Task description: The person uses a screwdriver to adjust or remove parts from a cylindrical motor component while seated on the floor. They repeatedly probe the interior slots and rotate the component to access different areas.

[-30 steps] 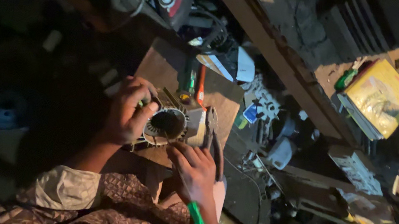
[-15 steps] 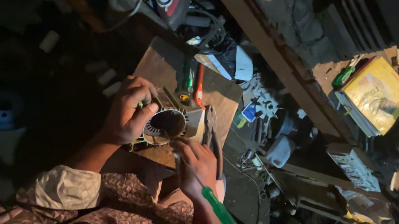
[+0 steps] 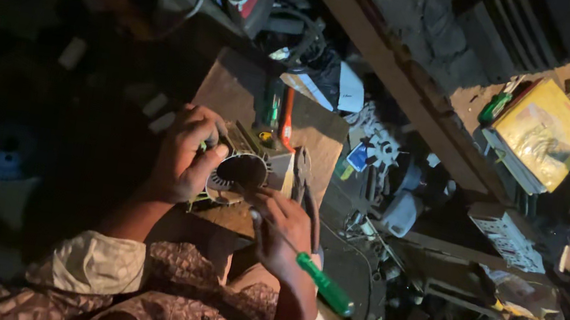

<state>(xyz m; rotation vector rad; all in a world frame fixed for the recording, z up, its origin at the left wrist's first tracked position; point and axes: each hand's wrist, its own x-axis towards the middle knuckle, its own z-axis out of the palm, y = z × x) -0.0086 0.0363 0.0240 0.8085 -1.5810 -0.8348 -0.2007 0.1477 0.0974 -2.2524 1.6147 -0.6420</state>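
Observation:
My left hand point(image 3: 185, 153) grips the side of a round finned metal motor housing point(image 3: 243, 169) that rests on a brown board point(image 3: 235, 93). My right hand point(image 3: 280, 230) holds a screwdriver with a green handle point(image 3: 324, 284); its shaft points up-left into the housing's dark round opening. The handle sticks out toward the lower right, past my wrist. The tip is hidden inside the housing.
Pliers point(image 3: 305, 185) lie on the board right of the housing, with an orange-handled tool point(image 3: 288, 120) and a green one point(image 3: 273, 110) behind it. A yellow book point(image 3: 541, 133), a white fan blade point(image 3: 379, 147), a white grille part point(image 3: 508, 240) and cables crowd the right side.
The green screwdriver handle has swung from pointing down along my forearm to pointing out to the lower right. My left hand stays on the housing.

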